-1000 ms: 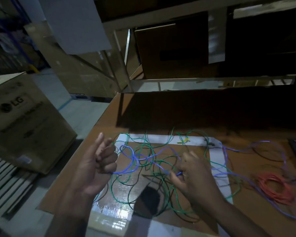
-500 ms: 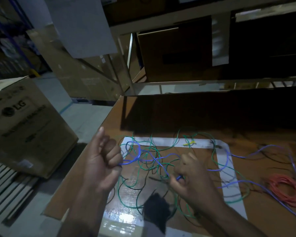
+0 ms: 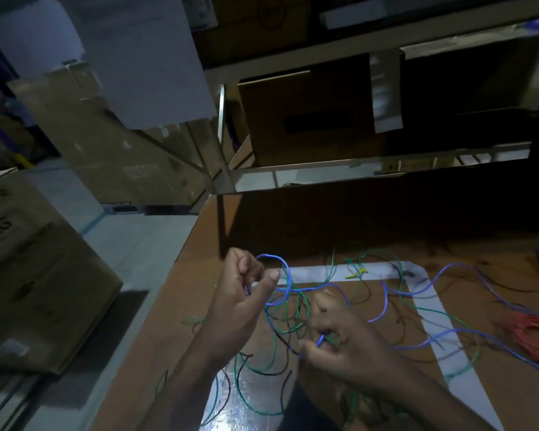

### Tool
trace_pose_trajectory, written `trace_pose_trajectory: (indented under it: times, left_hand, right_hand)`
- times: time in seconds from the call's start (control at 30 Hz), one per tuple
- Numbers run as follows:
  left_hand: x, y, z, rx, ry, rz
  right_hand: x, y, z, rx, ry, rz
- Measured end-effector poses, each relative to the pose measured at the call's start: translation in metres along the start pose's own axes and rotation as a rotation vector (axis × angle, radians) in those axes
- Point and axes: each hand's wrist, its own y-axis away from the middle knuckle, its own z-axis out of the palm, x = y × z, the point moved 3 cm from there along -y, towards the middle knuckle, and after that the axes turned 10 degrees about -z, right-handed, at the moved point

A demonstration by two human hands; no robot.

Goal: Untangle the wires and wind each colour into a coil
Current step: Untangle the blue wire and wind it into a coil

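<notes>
Left hand [image 3: 241, 301] pinches blue wire [image 3: 285, 275] w/ thumb & curled fingers; right hand [image 3: 344, 346], near & right of it, pinches the same wire's end. Wire loops btwn them over green/black tangle [image 3: 280, 321] on table [image 3: 199, 259].

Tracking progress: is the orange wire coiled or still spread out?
Coiled: the orange wire lies bundled in loops at the table's right, apart from the tangle.

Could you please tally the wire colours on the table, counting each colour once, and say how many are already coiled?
Blue wire, loose: 1
Green wire, loose: 1
Black wire, loose: 1
Yellow piece, loose: 1
Orange coil, coiled: 1
Total: 5 colours, 1 coiled.
</notes>
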Motion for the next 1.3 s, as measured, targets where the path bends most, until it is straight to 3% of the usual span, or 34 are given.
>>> trace_pose_trajectory:
  times: [0.07, 0.17, 0.27, 0.37, 0.53, 0.67, 0.8, 0.93, 1.03, 1.2, 1.3]
  left_hand:
    - [-0.010, -0.005, 0.003, -0.034, 0.131, -0.122]
    - [-0.029, -0.010, 0.004, -0.062, 0.517, -0.343]
    - [-0.043, -0.013, 0.003, -0.268, 0.896, -0.537]
    - [-0.049, -0.013, 0.004, -0.457, 1.137, -0.546]
    - [-0.041, -0.022, 0.009, -0.442, 1.252, -0.490]
    - [-0.032, -0.033, 0.001, -0.441, 1.143, -0.468]
    - [-0.020, -0.032, 0.002, -0.450, 0.748, -0.393]
    - [-0.011, -0.029, 0.009, -0.514, 0.788, -0.401]
    - [-0.022, -0.029, 0.014, -0.521, 0.840, -0.503]
    - [-0.046, -0.031, 0.024, -0.375, 0.314, -0.424]
    - [-0.064, -0.030, 0.021, -0.386, 0.062, -0.386]
  right_hand:
    - [-0.003, -0.003, -0.005, 0.050, -0.132, 0.089]
    - [-0.005, -0.004, -0.014, 0.097, -0.262, 0.165]
    - [-0.001, -0.005, -0.017, 0.149, -0.364, 0.202]
    - [-0.001, -0.006, -0.016, 0.137, -0.433, 0.217]
    - [0.004, -0.003, -0.009, -0.097, -0.390, 0.255]
    - [0.012, 0.001, -0.007, -0.174, -0.332, 0.307]
    - [0.016, -0.002, -0.013, -0.084, -0.398, 0.316]
    - [0.015, -0.005, -0.018, 0.019, -0.576, 0.296]
    - [0.014, -0.005, -0.013, 0.040, -0.648, 0.287]
    - [0.010, -0.007, -0.011, 0.104, -0.700, 0.304]
    - [0.011, -0.008, -0.016, 0.152, -0.692, 0.313]
